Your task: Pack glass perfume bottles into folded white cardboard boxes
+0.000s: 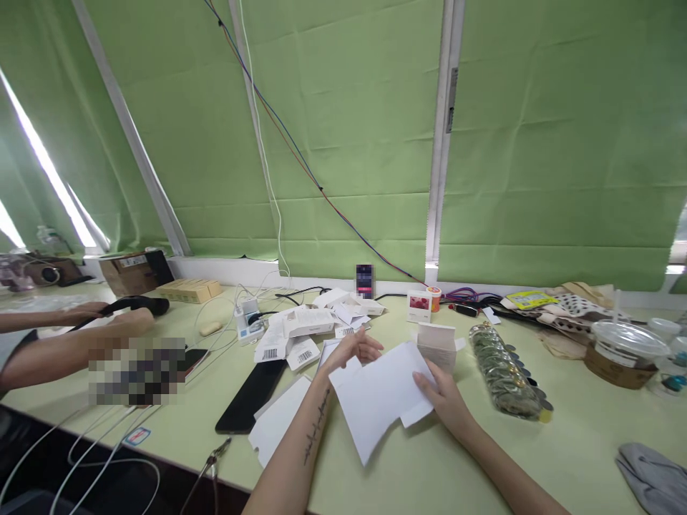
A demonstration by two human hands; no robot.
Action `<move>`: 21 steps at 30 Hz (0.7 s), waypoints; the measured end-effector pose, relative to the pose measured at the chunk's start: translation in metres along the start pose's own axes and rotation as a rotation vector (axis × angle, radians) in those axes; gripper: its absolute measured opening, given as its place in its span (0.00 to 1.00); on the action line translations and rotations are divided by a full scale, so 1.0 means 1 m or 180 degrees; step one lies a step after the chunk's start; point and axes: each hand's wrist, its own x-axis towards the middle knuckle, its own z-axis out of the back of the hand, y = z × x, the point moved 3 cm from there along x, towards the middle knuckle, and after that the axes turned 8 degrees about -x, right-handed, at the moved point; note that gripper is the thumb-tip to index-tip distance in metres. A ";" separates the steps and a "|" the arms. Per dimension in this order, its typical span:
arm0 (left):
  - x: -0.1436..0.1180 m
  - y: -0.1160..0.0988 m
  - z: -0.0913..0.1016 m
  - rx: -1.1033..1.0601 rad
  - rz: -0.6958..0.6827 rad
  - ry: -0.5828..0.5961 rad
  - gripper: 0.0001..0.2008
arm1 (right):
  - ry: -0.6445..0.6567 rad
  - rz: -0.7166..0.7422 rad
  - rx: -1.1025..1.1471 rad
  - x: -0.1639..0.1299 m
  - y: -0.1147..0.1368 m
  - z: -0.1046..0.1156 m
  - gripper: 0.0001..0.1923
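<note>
Green blinds back a pale counter (537, 458). A flat white card sheet (378, 397), light, thin and easily creased, is held above its near middle, pinched at its edges by left hand (351, 350) and right hand (443, 397) fingers.

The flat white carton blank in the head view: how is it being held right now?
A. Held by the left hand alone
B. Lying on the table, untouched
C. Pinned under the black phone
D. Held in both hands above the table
D: the left hand grips the upper edge of the white carton blank and the right hand holds its right side, lifted off the table; the black phone lies apart to the left.
</note>
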 end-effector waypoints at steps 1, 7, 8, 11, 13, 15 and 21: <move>0.001 0.002 0.002 0.0248 0.0067 0.0021 0.26 | 0.0075 -0.0025 0.0093 0.000 0.000 0.000 0.23; -0.003 0.008 -0.006 0.0701 0.0413 0.0285 0.16 | 0.0069 -0.0091 -0.0068 0.003 -0.003 0.003 0.25; -0.005 0.009 -0.008 0.0758 0.0451 0.0317 0.16 | 0.0084 -0.0075 -0.0118 0.003 -0.004 0.003 0.25; -0.009 0.006 -0.013 0.0879 0.0467 0.0342 0.15 | 0.0124 -0.0084 -0.0129 0.003 -0.004 0.003 0.25; -0.012 0.003 -0.016 0.0903 0.0398 0.0323 0.16 | 0.0130 -0.0108 -0.0092 0.003 -0.004 0.003 0.26; -0.014 0.001 -0.019 0.0907 0.0268 0.0307 0.19 | 0.0132 -0.0136 -0.0071 0.003 -0.004 0.003 0.26; -0.011 0.002 -0.025 0.0962 -0.0034 0.0196 0.19 | 0.0114 -0.0141 -0.0034 0.003 -0.002 0.002 0.25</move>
